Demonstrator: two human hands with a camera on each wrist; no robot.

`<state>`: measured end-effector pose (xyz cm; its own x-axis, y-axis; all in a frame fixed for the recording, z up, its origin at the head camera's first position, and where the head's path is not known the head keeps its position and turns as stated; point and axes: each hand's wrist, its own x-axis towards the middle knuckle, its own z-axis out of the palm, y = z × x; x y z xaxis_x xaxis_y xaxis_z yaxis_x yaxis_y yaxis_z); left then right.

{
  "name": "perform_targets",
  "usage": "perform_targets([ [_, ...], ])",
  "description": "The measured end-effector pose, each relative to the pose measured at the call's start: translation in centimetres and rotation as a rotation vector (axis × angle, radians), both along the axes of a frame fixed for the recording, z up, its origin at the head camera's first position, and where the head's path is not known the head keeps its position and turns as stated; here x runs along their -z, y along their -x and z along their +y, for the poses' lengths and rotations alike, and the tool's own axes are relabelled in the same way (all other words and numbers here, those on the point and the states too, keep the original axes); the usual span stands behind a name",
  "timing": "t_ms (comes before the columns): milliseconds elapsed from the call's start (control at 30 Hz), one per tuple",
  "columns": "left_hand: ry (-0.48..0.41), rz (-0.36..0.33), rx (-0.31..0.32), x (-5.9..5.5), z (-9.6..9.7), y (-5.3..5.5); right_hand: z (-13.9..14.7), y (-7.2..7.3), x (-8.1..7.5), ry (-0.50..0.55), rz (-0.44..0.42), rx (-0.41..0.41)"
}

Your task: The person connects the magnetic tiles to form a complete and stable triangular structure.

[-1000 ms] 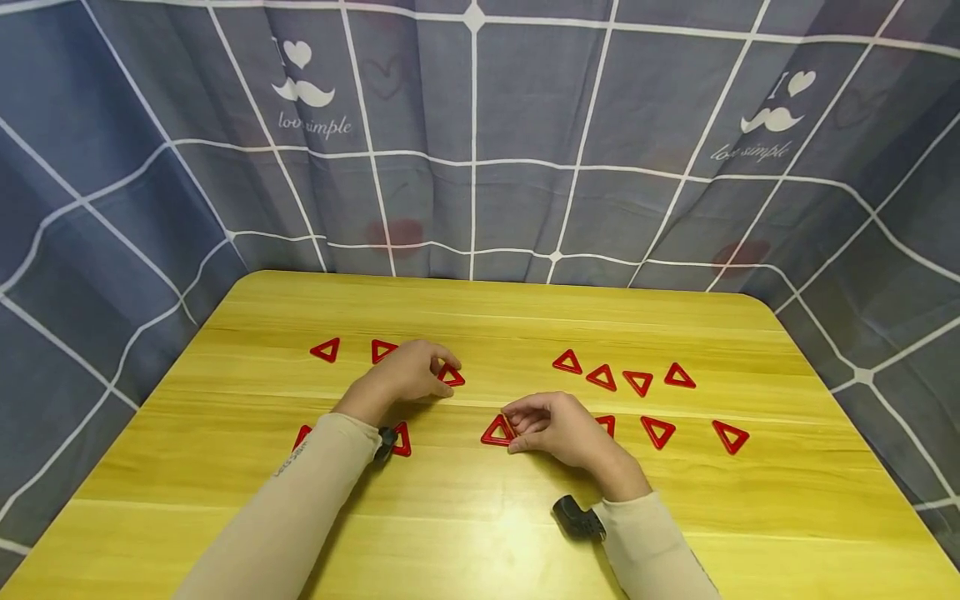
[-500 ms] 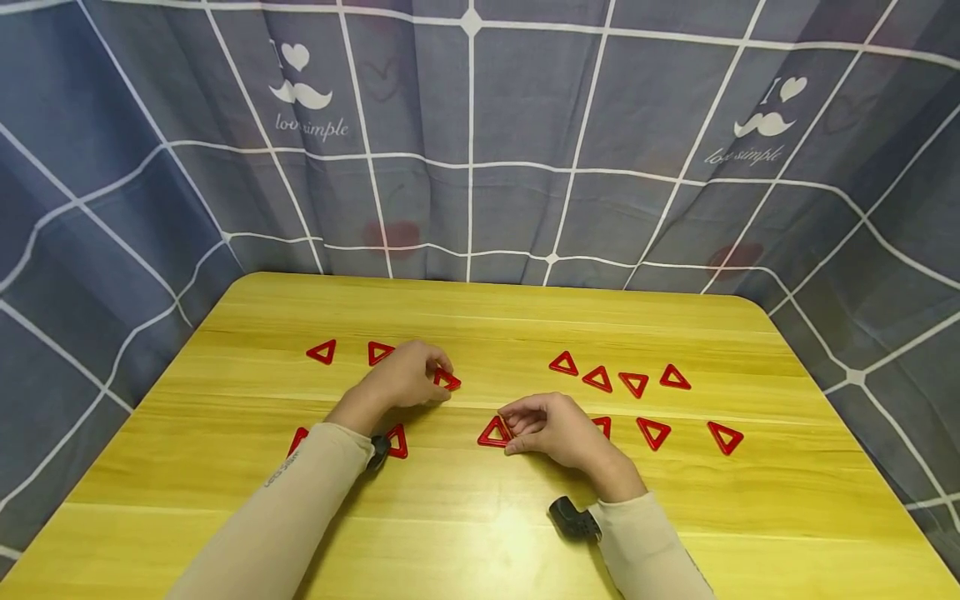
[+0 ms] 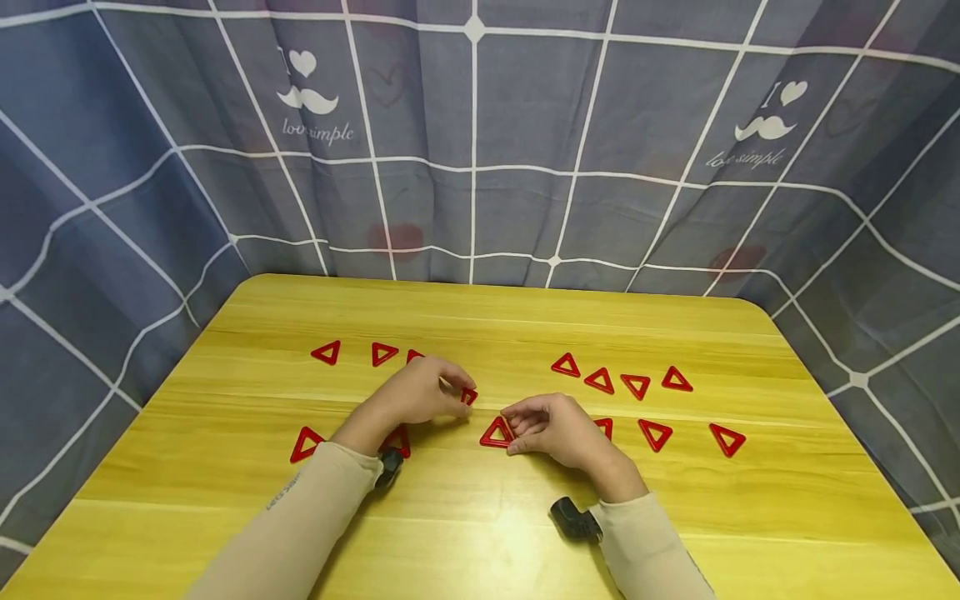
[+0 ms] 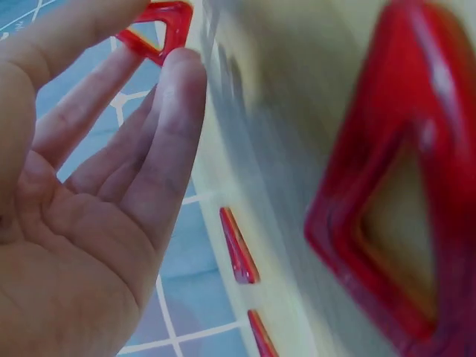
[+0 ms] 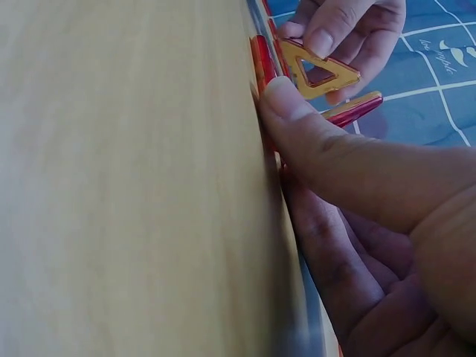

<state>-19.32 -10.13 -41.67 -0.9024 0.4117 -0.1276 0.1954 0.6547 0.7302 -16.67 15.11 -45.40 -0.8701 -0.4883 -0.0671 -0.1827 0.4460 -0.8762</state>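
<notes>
My left hand (image 3: 427, 392) pinches a red triangular frame (image 3: 468, 397) between thumb and fingertips. In the left wrist view that held triangle (image 4: 177, 30) is tilted at the fingertips, raised off the wood. Just to the right and nearer, another red triangle (image 3: 495, 433) lies flat on the table. My right hand (image 3: 562, 429) holds a triangle standing on edge (image 3: 510, 427) at the flat one's right side, thumb in front and fingers behind. The right wrist view shows my right thumb (image 5: 286, 97) low against the red edges, with the left hand's triangle (image 5: 320, 72) close beyond.
More red triangles lie loose on the wooden table (image 3: 480, 533): several at the back right (image 3: 600, 381), several at the front right (image 3: 655, 435), others on the left (image 3: 305, 445), some partly under the left arm. A grey checked curtain (image 3: 480, 208) surrounds the table's back and sides.
My left hand has lifted its triangle and carried it nearer and rightward, toward the right hand. A back-left triangle now shows behind it. The right hand keeps its place and hold.
</notes>
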Motion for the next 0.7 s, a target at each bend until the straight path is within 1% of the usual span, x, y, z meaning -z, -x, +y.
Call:
perform_targets([
  [133, -0.002, -0.015, 0.041, 0.3, 0.4, -0.7, 0.0, 0.0, 0.1, 0.001, -0.001, 0.006],
  [333, -0.063, -0.019, 0.087, 0.6, 1.3, -1.6, 0.0, -0.1, 0.1, -0.001, -0.002, 0.013],
  [467, -0.094, -0.020, 0.102, 0.8, 1.8, -2.1, 0.0, -0.1, 0.1, 0.001, -0.004, 0.017],
  [633, -0.096, -0.001, 0.111, 1.1, 2.2, -2.6, 0.0, -0.1, 0.2, 0.016, -0.014, 0.022],
  [700, -0.091, 0.012, 0.108, 1.1, 2.3, -2.6, 0.1, -0.1, 0.2, 0.007, -0.012, 0.029],
])
